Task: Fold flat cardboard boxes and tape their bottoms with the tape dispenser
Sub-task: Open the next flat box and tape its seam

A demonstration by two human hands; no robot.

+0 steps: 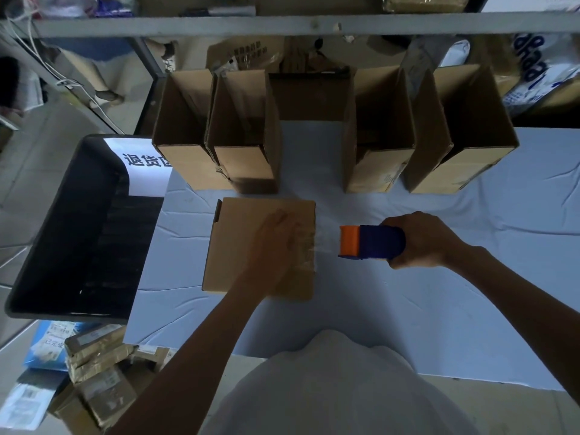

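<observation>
Your worktop is spread with a pale cloth, creased in long folds. On the near half, left of centre, a cardboard box rests on the cloth with a closed face upward; clear tape runs across that face near its right edge. Along the far side four open boxes stand upright with their mouths up, in two pairs. The far-left box touches the second box, and the third box touches the far-right box. Bare cloth shows between the pairs. You cannot tell whether the brown cardboard panel behind that gap stands on the worktop.
</observation>
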